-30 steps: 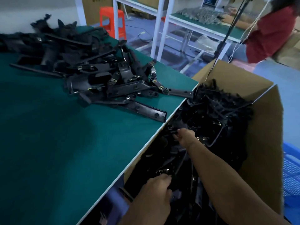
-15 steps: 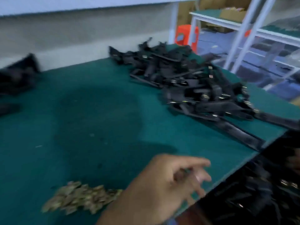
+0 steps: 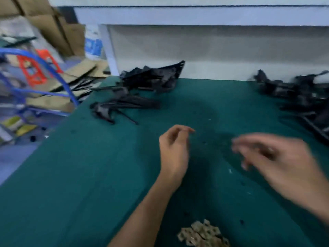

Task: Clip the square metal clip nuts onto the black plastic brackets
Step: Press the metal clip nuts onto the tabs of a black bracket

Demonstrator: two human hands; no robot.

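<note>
My left hand [image 3: 173,150] hovers over the middle of the green table [image 3: 89,175], fingers loosely curled, and I see nothing in it. To its right my right hand [image 3: 277,157] is blurred by motion, with relaxed, spread fingers that hold nothing. A small heap of square metal clip nuts [image 3: 201,234] lies at the near edge, below both hands. One pile of black plastic brackets [image 3: 135,93] sits at the far left of the table. Another bracket pile [image 3: 299,97] lies at the far right.
A white bench frame and pale panel [image 3: 195,50] close off the far side of the table. Past the left edge stand a blue wire rack [image 3: 35,82], flattened cardboard [image 3: 71,75] and clutter on the floor.
The view has swung left, away from the cardboard box of brackets. Both hands have come out of the box and now hover over the table, empty.
</note>
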